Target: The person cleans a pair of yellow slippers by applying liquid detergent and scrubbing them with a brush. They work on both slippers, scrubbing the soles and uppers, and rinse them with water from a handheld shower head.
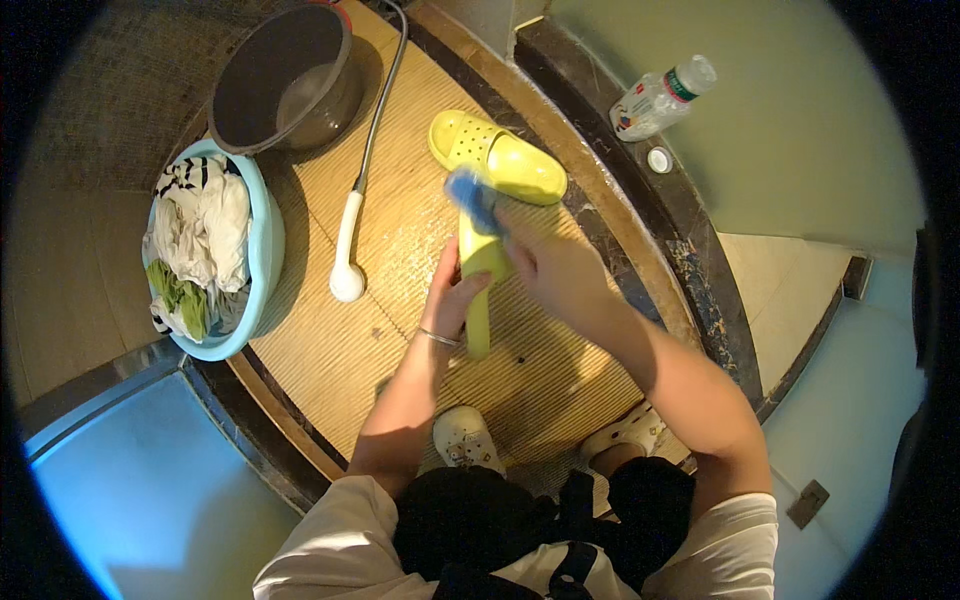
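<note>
My left hand (454,291) grips a yellow-green rubber slipper (477,319), tilted on its side above the wet floor. My right hand (536,251), blurred, is closed on a blue brush (472,196), which is at the far part of that slipper; whether the bristles touch it cannot be told. Just beyond the brush, the matching slipper (529,169) lies sole down, with holes in its strap. To the left of my hands a white shower head (347,281) rests on the floor at the end of its metal hose (379,105).
A light blue basin (264,247) of clothes stands at the left, near a dark round tub (341,75). A clear plastic bottle (649,109) and a white cap (660,160) are on the dark stone ledge (690,202) at the right. My feet in white clogs (466,439) are below.
</note>
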{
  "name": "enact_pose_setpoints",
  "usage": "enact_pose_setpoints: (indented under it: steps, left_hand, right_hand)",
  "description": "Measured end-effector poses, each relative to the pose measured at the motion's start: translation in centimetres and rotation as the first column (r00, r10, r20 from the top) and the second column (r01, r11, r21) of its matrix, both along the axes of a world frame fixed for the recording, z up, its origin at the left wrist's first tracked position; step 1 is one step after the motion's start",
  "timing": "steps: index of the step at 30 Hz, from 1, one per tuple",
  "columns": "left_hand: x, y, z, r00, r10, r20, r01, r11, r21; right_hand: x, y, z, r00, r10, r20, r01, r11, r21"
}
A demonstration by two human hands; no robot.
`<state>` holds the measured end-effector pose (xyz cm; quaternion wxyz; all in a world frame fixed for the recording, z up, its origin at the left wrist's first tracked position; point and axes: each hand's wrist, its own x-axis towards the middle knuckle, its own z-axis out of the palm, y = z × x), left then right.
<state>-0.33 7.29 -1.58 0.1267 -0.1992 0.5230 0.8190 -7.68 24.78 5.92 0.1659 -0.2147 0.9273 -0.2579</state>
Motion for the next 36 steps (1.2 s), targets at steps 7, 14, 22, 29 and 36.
enact_pose_setpoints:
  steps: [7,14,22,29,36]
  left_hand:
    - [0.6,-1.0,-0.3,0.999,0.035,-0.036,-0.028,0.986,0.166]
    - [3.1,-1.1,2.9,0.984,0.151,-0.091,-0.139,0.982,0.129]
    - [6.1,-8.8,7.2,0.999,-0.034,-0.005,0.031,0.955,-0.296]
    - [2.2,-4.1,7.4,0.965,0.264,0.006,-0.250,0.923,-0.293]
    - [-0.4,-0.4,-2.0,0.880,0.472,0.057,-0.361,0.742,-0.564]
  right_hand:
    - [1.4,0.1,5.5,0.965,0.263,0.007,-0.263,0.962,0.072]
    - [-1.0,-1.9,6.8,0.966,0.254,0.050,-0.250,0.965,-0.084]
    - [-1.1,-5.2,5.1,0.885,0.442,0.145,-0.351,0.840,-0.413]
    - [-0.2,-4.1,1.2,0.911,0.410,-0.031,-0.354,0.743,-0.569]
    - [-1.8,-0.8,-3.4,0.975,0.100,0.200,0.040,0.802,-0.596]
